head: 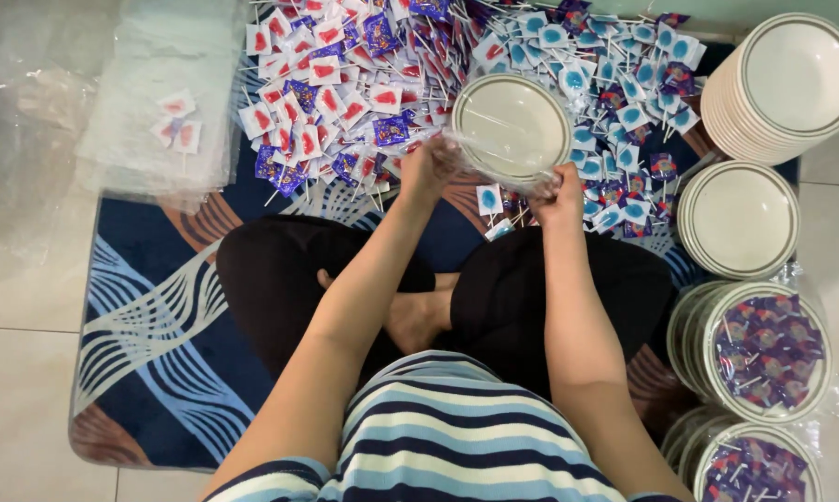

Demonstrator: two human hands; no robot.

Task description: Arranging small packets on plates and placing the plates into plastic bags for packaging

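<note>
A white bowl with a dark rim (511, 125) sits inside a clear plastic bag, held up over the heap of sweets. My left hand (426, 170) grips the bag at the bowl's lower left edge. My right hand (561, 195) pinches the bag at the bowl's lower right edge. Behind the bowl lie red-wrapped lollipops (322, 84) on the left and blue-wrapped lollipops (624, 88) on the right. One blue lollipop (489, 199) lies just below the bowl, between my hands.
A tall stack of white bowls (782, 84) stands at far right, a shorter stack (738, 219) below it. Two bagged bowls filled with purple sweets (763, 349) (752, 465) sit at lower right. Clear plastic bags (164, 93) lie left. A blue patterned rug (159, 325) covers the tiled floor.
</note>
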